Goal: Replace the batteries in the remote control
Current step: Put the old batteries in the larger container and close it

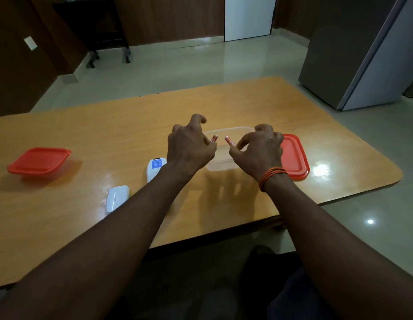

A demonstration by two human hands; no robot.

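Forearms reach in from the near edge of the counter (293, 107). Two tubs: one lidded red tub (39, 161) toward the left edge, one open clear tub (224, 162) mid-counter, its red lid (295, 158) just right. Remote control (154, 168) lies back up beside its battery cover (116, 199), near edge. Left hand (189, 148) pinches one battery (213, 138); right hand (258, 151) pinches a second battery (229, 141), both above the clear tub. Judged step: batteries in transfer; whether fresh or spent, cannot tell. Next: carry or drop accurately.

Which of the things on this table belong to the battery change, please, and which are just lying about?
Job: battery in left hand; battery in right hand; remote control; its battery cover; open clear container.
Lying about: loose red lid; closed red-lidded container.
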